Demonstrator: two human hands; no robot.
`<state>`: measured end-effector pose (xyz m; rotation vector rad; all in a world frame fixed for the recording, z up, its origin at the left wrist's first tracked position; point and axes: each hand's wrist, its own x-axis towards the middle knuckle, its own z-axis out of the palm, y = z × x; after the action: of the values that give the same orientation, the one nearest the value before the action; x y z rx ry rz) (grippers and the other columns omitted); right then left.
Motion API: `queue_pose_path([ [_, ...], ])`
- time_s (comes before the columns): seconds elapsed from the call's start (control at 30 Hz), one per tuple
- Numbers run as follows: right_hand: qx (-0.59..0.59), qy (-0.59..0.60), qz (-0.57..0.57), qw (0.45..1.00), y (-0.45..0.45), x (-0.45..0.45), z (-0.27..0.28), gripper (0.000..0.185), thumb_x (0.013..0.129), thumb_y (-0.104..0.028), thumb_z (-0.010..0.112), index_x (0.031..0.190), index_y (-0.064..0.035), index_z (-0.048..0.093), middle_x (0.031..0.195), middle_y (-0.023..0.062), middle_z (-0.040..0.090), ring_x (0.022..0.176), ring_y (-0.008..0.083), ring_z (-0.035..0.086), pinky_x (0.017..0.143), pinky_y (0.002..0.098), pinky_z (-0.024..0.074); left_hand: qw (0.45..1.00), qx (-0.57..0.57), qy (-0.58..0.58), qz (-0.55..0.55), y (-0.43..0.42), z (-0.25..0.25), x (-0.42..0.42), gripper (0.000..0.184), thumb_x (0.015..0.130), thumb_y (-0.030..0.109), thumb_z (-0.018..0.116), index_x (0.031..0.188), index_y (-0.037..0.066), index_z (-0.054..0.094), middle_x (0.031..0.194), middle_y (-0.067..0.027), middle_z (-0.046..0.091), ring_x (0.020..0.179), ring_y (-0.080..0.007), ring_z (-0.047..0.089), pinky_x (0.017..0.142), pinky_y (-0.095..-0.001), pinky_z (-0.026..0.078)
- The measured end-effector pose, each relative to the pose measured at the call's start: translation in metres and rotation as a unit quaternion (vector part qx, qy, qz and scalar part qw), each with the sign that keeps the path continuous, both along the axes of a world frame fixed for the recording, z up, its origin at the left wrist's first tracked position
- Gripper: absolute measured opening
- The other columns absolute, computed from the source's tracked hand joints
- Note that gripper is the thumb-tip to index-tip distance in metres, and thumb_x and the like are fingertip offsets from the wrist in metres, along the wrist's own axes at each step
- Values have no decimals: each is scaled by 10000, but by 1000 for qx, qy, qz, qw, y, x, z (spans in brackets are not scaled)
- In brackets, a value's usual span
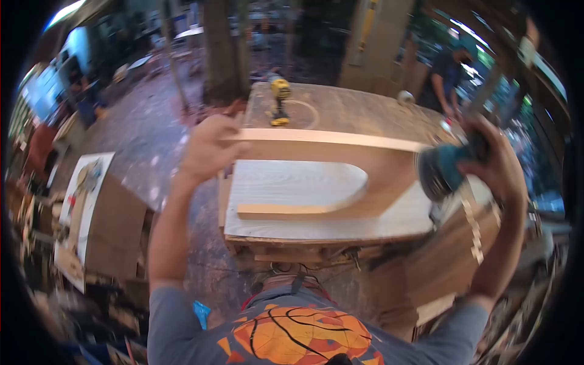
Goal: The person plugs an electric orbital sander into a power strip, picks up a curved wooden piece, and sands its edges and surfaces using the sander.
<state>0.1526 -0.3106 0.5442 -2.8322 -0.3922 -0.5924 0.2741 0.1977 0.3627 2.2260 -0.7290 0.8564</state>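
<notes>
A U-shaped wooden piece [389,176] with a pale top edge is held over a white board [274,228] on the workbench. At its left end, my left hand [213,149] grips the upper arm of the wood, fingers wrapped round it. On the right, my right hand [496,158] is closed on a teal and black power sander [442,170]. The sander's round pad faces the right end of the wood and appears to touch it. Motion blurs the sander and that end of the piece.
A yellow and black cordless drill [280,100] stands on the far part of the workbench [347,106]. Another person [444,79] is at the back right. Left lies a lower table [115,225] with a white board. Wooden boards [420,274] lean at the lower right.
</notes>
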Motion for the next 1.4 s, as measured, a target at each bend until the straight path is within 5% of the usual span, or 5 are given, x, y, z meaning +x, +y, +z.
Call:
queue_pose_path([
  [0.1,-37,24,51,998,31,49,15,720,638,-170,908,1306,-60,664,1153,129,725,1085,291,687,1008,405,528,954,-171,228,-92,22,-17,9,449,828,224,924,1183,26,735,1052,-49,743,1000,-139,680,901,-299,546],
  [0.27,-120,97,55,987,83,118,9,793,654,-338,947,1353,-62,693,1234,203,736,1145,353,715,988,448,560,893,-311,292,-143,17,-51,16,511,804,165,935,1228,-9,709,1098,-57,734,1004,-143,677,919,-290,548],
  [0.7,-158,152,139,966,227,160,-8,875,671,-385,902,1447,-66,654,1356,194,716,1250,365,683,1037,459,553,896,-300,263,-195,27,-85,15,637,843,322,931,1297,-26,651,1173,-89,710,1073,-191,674,961,-348,544],
  [1.0,-149,145,229,951,348,159,-10,554,721,-403,853,1193,-115,821,1218,114,781,1158,288,726,968,454,562,892,-299,276,-198,15,-98,18,837,831,457,927,1428,-31,601,1355,-125,657,1221,-246,642,1040,-451,565],
  [1.4,-166,124,135,969,321,154,-8,604,727,-425,845,1269,-161,798,1287,65,766,1193,256,724,967,466,558,894,-306,289,-156,25,-107,22,771,887,385,886,1457,-20,562,1356,-157,653,1229,-264,647,1021,-471,583],
])
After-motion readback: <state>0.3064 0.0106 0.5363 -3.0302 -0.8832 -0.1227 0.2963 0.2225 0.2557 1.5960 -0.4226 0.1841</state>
